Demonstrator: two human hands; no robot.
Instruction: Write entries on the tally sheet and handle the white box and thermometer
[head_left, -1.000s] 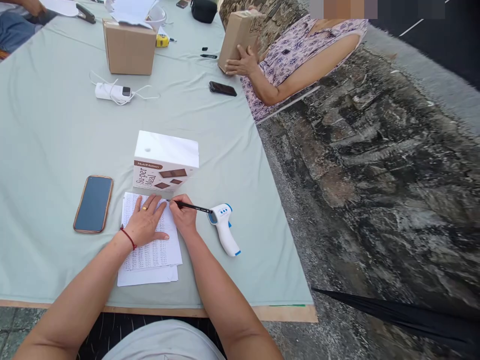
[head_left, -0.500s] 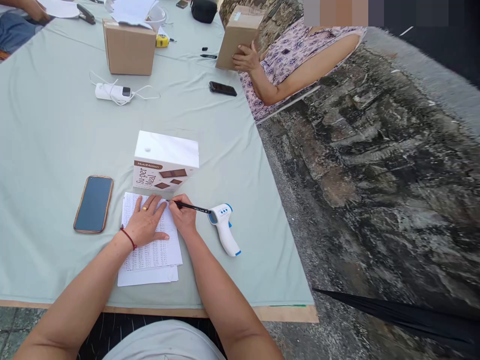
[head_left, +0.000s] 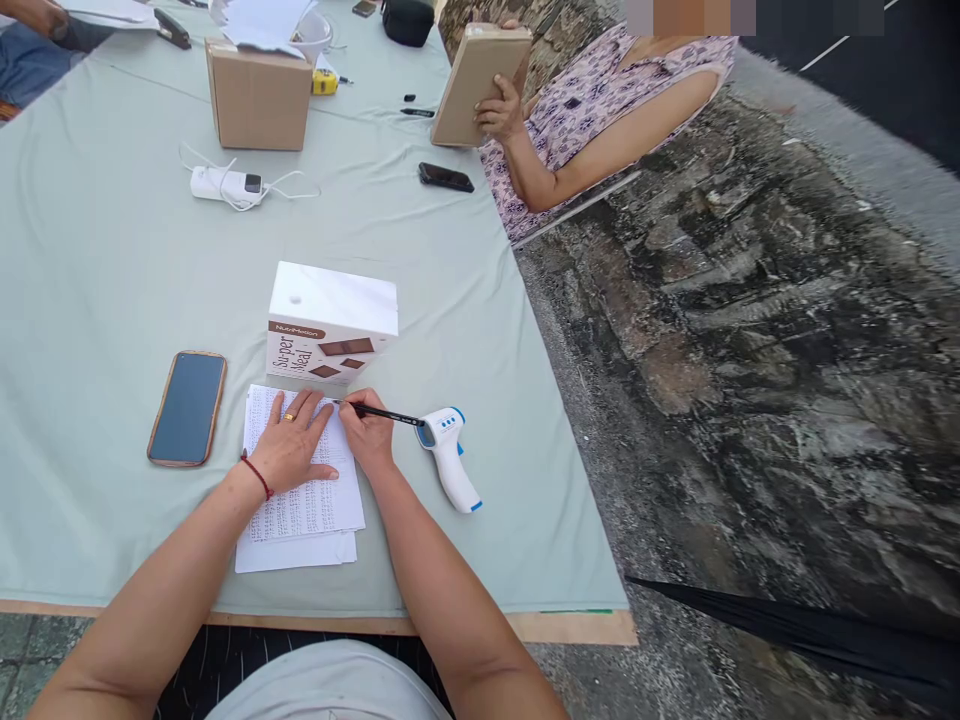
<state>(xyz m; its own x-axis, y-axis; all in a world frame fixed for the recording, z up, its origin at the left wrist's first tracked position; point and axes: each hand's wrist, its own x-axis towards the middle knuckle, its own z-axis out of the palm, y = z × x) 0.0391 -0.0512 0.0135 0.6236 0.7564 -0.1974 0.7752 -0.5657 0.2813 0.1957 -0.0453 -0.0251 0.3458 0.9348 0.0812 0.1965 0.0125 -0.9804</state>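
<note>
Densely marked white paper sheets (head_left: 300,515) lie stacked on the cloth before me. My left hand (head_left: 296,445) rests flat on them with its fingers spread. Pinched in my right hand (head_left: 367,430) is a black pencil (head_left: 390,413), its tip at the upper right edge of the top sheet. The pencil's far end reaches the head of a white and blue infrared thermometer (head_left: 448,460), lying on its side. Just beyond my hands stands a white "Super Meal" box (head_left: 334,310). To the left lies a smartphone (head_left: 187,408) in a brown-edged case.
A corded white device (head_left: 225,185), a cardboard box (head_left: 259,100) with papers on top and a black phone (head_left: 445,177) stand farther back on the cloth-covered table (head_left: 112,300). At the right edge a person holds a brown box (head_left: 472,85). Another person's arm shows top left.
Across the table, the person has turned and tilted the brown box, and a second hand now shows at its top. My hands have hardly moved.
</note>
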